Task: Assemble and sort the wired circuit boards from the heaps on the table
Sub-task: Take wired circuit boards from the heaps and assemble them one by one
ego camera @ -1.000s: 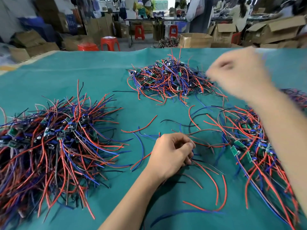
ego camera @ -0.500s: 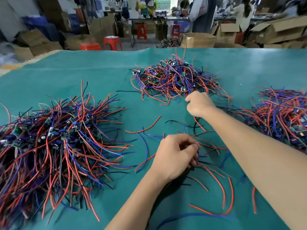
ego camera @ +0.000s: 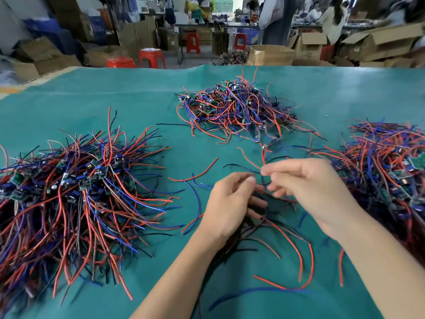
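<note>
the right hand (ego camera: 305, 192) pinched a red wire (ego camera: 263, 157) running up and away toward the far heap (ego camera: 234, 107); the left hand (ego camera: 230, 203), just beside it, gripped a dark wire bundle (ego camera: 257, 217).

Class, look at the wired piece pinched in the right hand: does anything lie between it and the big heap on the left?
Only loose red and blue wires lie on the green cloth between the right hand and the left heap; the left hand sits beside that path.

A teal-covered table (ego camera: 115, 93) carries three wire heaps: at 9 (ego camera: 69, 194), at 12 (ego camera: 234, 109), at 3 (ego camera: 386, 162); loose wires (ego camera: 292, 245) lie at centre.
</note>
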`<state>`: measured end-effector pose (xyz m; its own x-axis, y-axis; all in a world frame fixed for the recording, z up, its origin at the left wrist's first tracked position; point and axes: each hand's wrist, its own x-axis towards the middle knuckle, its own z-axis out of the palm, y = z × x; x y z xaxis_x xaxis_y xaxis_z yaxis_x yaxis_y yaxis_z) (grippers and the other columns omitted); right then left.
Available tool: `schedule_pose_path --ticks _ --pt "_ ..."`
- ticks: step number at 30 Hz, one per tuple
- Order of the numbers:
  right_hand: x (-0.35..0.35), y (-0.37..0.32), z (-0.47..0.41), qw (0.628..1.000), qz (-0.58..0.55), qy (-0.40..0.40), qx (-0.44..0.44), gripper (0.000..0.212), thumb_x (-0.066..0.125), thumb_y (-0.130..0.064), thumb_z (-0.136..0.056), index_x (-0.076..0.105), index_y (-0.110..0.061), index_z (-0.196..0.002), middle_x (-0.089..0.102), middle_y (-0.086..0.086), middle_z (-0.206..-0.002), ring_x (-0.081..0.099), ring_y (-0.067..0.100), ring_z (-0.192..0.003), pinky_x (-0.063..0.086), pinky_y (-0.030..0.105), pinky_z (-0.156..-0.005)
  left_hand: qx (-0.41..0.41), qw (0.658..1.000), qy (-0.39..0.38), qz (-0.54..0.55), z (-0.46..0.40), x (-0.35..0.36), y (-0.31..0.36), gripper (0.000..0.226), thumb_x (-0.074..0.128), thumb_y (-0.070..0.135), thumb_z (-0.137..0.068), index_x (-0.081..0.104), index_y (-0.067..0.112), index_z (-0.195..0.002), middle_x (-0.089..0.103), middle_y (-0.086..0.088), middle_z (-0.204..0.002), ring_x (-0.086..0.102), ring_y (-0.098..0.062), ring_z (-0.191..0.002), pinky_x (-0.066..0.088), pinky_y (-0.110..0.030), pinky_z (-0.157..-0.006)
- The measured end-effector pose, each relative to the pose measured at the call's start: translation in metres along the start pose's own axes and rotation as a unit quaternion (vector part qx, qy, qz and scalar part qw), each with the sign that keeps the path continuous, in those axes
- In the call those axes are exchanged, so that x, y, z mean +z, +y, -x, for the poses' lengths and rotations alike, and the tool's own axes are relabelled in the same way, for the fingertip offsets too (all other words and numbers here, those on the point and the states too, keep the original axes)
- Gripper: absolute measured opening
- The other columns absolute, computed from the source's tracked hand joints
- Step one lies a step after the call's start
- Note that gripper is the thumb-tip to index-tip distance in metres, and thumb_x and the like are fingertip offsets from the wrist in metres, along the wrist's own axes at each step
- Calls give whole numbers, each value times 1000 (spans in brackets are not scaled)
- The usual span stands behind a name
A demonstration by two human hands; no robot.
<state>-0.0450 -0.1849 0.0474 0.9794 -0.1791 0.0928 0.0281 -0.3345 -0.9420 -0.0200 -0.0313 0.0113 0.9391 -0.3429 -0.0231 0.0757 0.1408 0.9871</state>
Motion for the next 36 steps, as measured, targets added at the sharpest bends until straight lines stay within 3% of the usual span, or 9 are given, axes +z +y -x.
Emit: schedule_pose_path --ticks 4,10,13,16,21,25,28,33,36 --pt "10 -7 29 996 -5 -81 -26 29 64 7 -88 81 -16 -80 74 4 -66 67 11 -59 53 20 -59 -10 999 15 26 -2 -4 3 32 42 26 -106 63 3 -100 73 -18 -90 65 -20 -63 53 -26 -51" --pt "16 3 29 991 83 -80 -63 16 63 -19 -76 76 -26 -74 69 1 -60 65 20 -55 51 31 -58 -7 999 32 5 -2 -6 -2 24 51 14 -102 68 -2 -94 66 -11 -70 59 -21 -58 53 -26 -53" --pt "15 11 24 997 31 -43 -50 7 62 -23 -77 68 -25 -80 67 2 -57 59 16 -47 46 22 -52 -6 1000 17 6 0 -5 0 19 51 6 -101 64 -2 -90 65 -12 -68 62 -19 -54 52 -23 -49" --pt "9 25 16 994 74 62 -43 3 64 -32 -82 65 -30 -84 69 4 -60 60 24 -50 52 36 -57 8 999 -33 -26 3 -4 1 15 55 4 -98 63 0 -86 66 -9 -64 60 -16 -49 47 -20 -46" --pt "2 29 10 994 44 92 35 36 68 -55 -76 68 -36 -107 75 -4 -73 63 12 -57 53 38 -61 39 988 -122 -84 5 -8 -1 13 64 3 -93 72 -6 -89 61 -3 -59 49 -8 -51 39 -17 -51" --pt "8 29 9 994 -72 60 59 30 75 -8 -87 71 -20 -114 78 1 -79 60 8 -50 45 21 -43 28 982 -158 -96 8 -8 1 10 67 0 -89 77 -1 -89 66 4 -62 51 -4 -56 38 -13 -55" --pt "7 27 7 985 -132 80 84 45 65 14 -81 70 -16 -114 77 9 -82 61 15 -53 44 22 -42 36 987 -119 -101 8 -4 4 11 63 3 -93 73 2 -98 74 -13 -88 60 -9 -70 44 -16 -58" --pt "6 27 6 985 -139 74 73 54 60 17 -79 70 -24 -113 77 6 -89 57 18 -44 39 25 -36 36 995 -61 -66 7 -2 5 43 62 6 -94 55 19 -135 66 1 -126 62 -39 -105 50 -22 -60" --pt "5 27 7 987 -129 54 77 57 56 18 -76 70 -23 -114 77 7 -95 55 20 -40 36 23 -33 35 997 -53 -40 6 -4 3 67 63 5 -93 38 30 -150 55 6 -139 63 -40 -105 53 -28 -60"
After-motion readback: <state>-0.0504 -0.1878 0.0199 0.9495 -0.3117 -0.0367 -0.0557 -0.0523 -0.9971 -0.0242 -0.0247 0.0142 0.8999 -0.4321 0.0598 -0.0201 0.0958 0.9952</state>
